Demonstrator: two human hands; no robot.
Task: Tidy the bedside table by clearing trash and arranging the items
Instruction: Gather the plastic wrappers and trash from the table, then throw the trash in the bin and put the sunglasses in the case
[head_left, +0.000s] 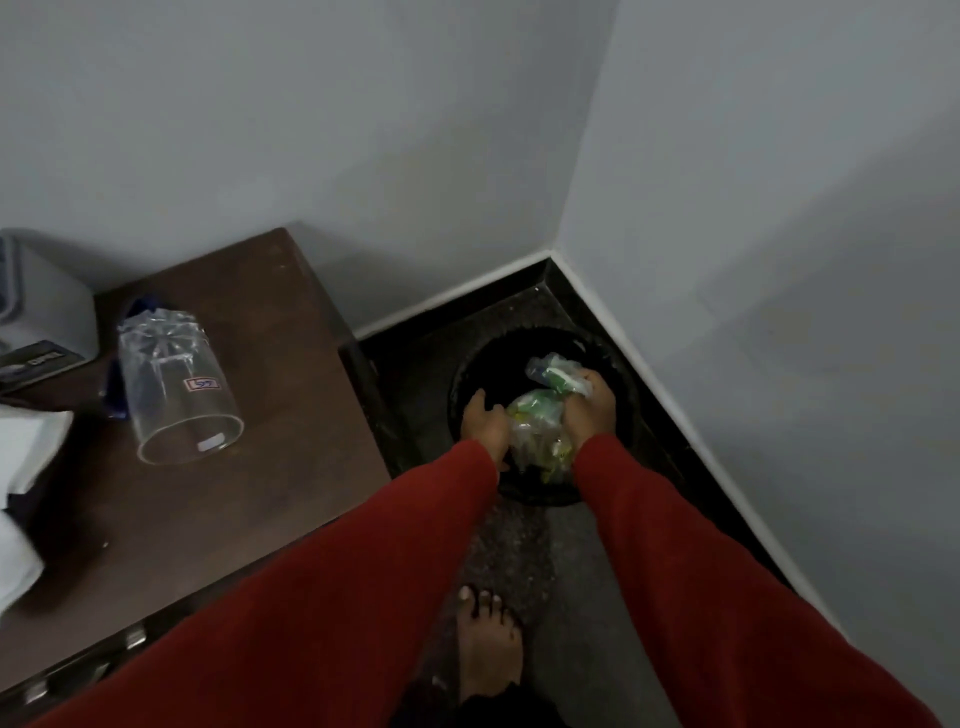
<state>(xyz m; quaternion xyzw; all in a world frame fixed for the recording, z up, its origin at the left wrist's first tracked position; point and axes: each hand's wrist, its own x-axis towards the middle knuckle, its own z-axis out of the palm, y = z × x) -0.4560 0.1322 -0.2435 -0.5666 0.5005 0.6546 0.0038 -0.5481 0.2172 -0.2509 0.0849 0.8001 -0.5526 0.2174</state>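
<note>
Both my hands reach down into a black round bin (467, 364) in the room's corner. My right hand (589, 402) grips crumpled clear plastic wrappers with green and yellow print (535, 426) over the bin's opening. My left hand (483, 418) is beside the wrappers with fingers relaxed, touching their left side. On the brown bedside table (249, 493) a clear drinking glass (174, 387) lies on its side, mouth toward me.
A grey box (49, 306) stands at the table's back left, a dark card (36, 361) in front of it. White cloth or paper (21, 483) covers the left edge. A blue scrap (117, 395) lies under the glass. My bare foot (488, 644) stands on the dark floor.
</note>
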